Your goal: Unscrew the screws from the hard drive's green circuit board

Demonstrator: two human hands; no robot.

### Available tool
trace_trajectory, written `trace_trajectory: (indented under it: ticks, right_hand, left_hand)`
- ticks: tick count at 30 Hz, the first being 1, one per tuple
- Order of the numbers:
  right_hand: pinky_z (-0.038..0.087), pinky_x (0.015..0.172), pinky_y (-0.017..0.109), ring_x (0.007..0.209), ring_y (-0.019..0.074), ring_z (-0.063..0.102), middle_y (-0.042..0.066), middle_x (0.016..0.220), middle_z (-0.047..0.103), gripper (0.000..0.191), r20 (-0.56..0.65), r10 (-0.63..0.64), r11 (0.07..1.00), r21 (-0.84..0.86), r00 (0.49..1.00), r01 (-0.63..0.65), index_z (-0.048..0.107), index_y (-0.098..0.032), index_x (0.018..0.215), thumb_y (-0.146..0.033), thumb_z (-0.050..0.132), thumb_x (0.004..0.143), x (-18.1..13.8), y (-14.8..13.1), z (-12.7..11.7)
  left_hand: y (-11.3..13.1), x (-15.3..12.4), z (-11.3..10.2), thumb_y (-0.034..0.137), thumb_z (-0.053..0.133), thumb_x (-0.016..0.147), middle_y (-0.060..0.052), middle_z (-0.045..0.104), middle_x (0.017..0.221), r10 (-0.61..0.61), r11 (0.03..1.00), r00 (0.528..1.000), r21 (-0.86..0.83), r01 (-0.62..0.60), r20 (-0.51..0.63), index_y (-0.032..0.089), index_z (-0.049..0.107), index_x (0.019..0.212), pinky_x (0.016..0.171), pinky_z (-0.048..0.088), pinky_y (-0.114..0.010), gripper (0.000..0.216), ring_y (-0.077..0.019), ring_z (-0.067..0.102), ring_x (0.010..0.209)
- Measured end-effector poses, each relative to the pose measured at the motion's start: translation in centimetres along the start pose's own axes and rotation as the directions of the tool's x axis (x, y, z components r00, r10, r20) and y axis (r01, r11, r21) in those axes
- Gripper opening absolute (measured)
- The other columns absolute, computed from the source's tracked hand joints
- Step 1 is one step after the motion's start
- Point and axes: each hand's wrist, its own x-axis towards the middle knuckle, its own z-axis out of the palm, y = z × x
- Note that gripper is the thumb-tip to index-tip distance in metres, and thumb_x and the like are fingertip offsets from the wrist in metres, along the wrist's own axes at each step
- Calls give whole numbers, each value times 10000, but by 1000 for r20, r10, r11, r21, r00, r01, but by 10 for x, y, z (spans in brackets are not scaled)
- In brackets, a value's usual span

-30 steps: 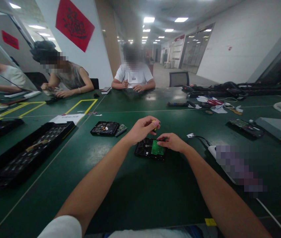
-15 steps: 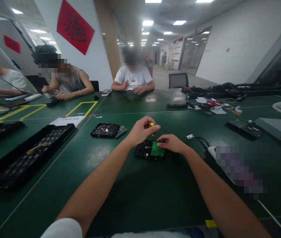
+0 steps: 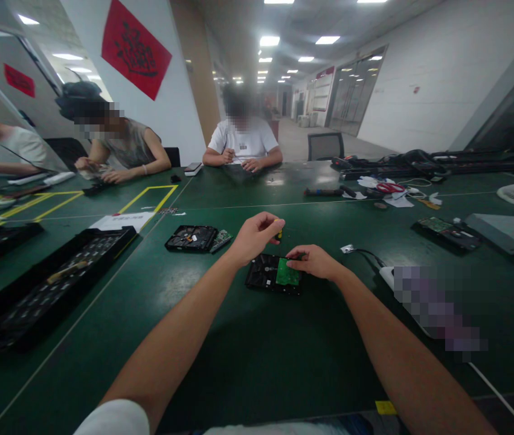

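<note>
- Pinching a yellow tool in the left hand, near the far edge of the hard drive.
- Touching the green circuit board on that drive with the right hand; cannot tell whether gripping or resting.
- Facing the drive, flat on the green table, right of a second drive.

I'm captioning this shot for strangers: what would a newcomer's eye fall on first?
Probably the big red sheet with dark writing, on the pale pillar at upper left. Next, near the middle, the bright green board on a black drive, with the right hand at its right side. Just beyond the drive, the left hand holds a small yellow item, mostly hidden.
</note>
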Motion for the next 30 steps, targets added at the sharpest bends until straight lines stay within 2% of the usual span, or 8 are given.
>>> trace_trajectory:
  ticks: [3, 6, 12, 15, 18, 23, 30]
  right_hand:
    - [442, 605, 257, 684, 120, 587, 51, 1003, 710, 380, 1, -2, 1000, 2, 1000, 2, 719, -215, 1084, -480, 719, 810, 0, -1, -1]
    - [442, 602, 263, 659, 115, 571, 54, 991, 710, 383, -2, -3, 1000, -12, 1000, 3, 724, -208, 1075, -478, 725, 803, -1, -3, -1]
    - [446, 609, 259, 665, 113, 569, 49, 998, 711, 389, -11, -11, 999, -31, 1000, 11, 729, -213, 1073, -487, 730, 797, -1, -7, -1]
    - [450, 613, 257, 677, 117, 573, 50, 990, 714, 390, -8, -15, 999, -30, 1000, 15, 732, -208, 1066, -488, 731, 796, -1, -7, -1]
    - [451, 613, 256, 675, 116, 572, 51, 985, 715, 388, -10, -17, 1000, -27, 1000, 16, 733, -202, 1061, -485, 731, 796, -1, -7, -1]
    - [457, 626, 259, 685, 117, 581, 48, 984, 710, 384, -2, -27, 1000, -12, 1000, 27, 728, -208, 1076, -481, 720, 807, -1, -6, -1]
    - [458, 615, 258, 691, 122, 584, 55, 999, 710, 393, -5, 0, 1000, -11, 1000, 0, 726, -204, 1080, -481, 727, 802, -3, -8, -2]
  left_hand:
    - [0, -1, 1, 498, 730, 794, -45, 632, 821, 28, 993, 999, 117, -23, -39, 138, 624, 894, 630, 569, -279, 388, -139, 604, 737]
    - [2, -1, 1, 501, 739, 786, -45, 631, 806, 49, 985, 998, 169, -43, -30, 140, 610, 875, 612, 553, -267, 393, -137, 603, 721]
    - [6, -3, 0, 464, 682, 846, -50, 639, 864, 38, 996, 993, 73, -46, 110, 159, 637, 1031, 653, 568, -271, 360, -146, 615, 792]
    - [8, -4, 0, 438, 615, 897, -69, 661, 968, 24, 1000, 982, -9, -22, 188, 182, 634, 1143, 718, 580, -296, 355, -164, 631, 881]
    - [8, -5, 0, 415, 552, 934, -91, 669, 1058, 13, 997, 976, -75, 4, 220, 188, 646, 1166, 765, 579, -313, 338, -196, 630, 1000]
    - [8, -3, 1, 409, 549, 934, -113, 669, 1095, -11, 990, 981, -136, 38, 196, 168, 638, 1146, 765, 584, -331, 332, -218, 624, 1051]
    - [1, -2, 2, 408, 743, 804, -75, 672, 900, -4, 999, 1000, -53, 5, 25, 141, 554, 936, 655, 577, -283, 353, -148, 632, 797]
